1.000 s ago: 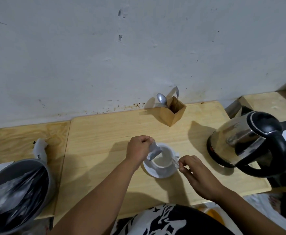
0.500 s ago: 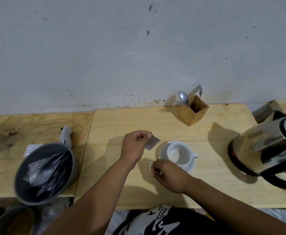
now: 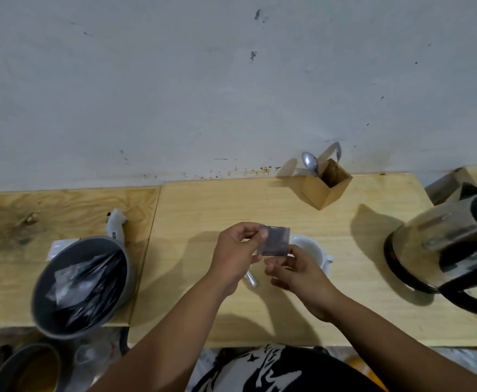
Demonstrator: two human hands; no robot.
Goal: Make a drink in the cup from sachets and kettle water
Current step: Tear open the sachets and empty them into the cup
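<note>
My left hand pinches a small grey-purple sachet by its left edge and holds it upright just left of the white cup. The cup stands on a saucer, partly hidden behind both hands. My right hand is below the sachet with its fingers apart, fingertips at the sachet's lower right corner. A small clear strip lies on the wooden table between my wrists. The steel kettle with a black handle stands at the right.
A wooden holder with spoons stands near the wall. A grey bin lined with a black bag sits at the left, a white packet behind it. The table's front edge runs just below my forearms.
My left hand has turned the sachet flat towards me and raised it a little. My right hand left the strip on the table and came up under the sachet. My view shifted left.
</note>
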